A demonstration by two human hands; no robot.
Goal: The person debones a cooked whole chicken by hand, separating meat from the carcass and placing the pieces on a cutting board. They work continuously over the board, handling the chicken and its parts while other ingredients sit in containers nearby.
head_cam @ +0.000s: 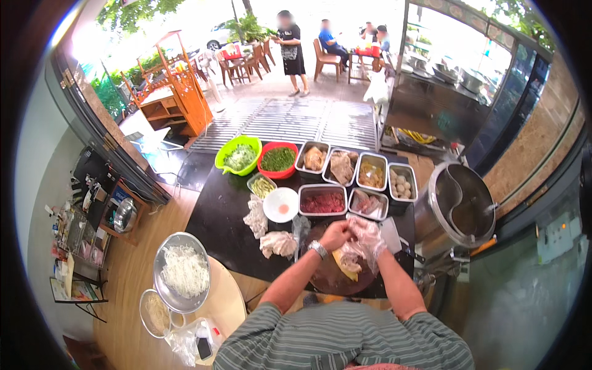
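Observation:
My right hand wears a clear plastic glove and is over the round chopping board. My bare left hand, with a metal watch at the wrist, meets it, its fingers closed on the glove near the fingertips. Whether the right hand's fingers hold anything is hidden. Just below the hands, a piece of cooked chicken with yellow skin lies on the board. A cleaver with a dark handle rests at the board's right. Ahead of my hands stand a metal tray of raw red meat and a smaller tray of pale meat pieces.
A white bowl and crumpled plastic lie left of the board. Behind are a green basin, a red basin and several metal trays. A large steel pot stands right; a bowl of white noodles sits lower left.

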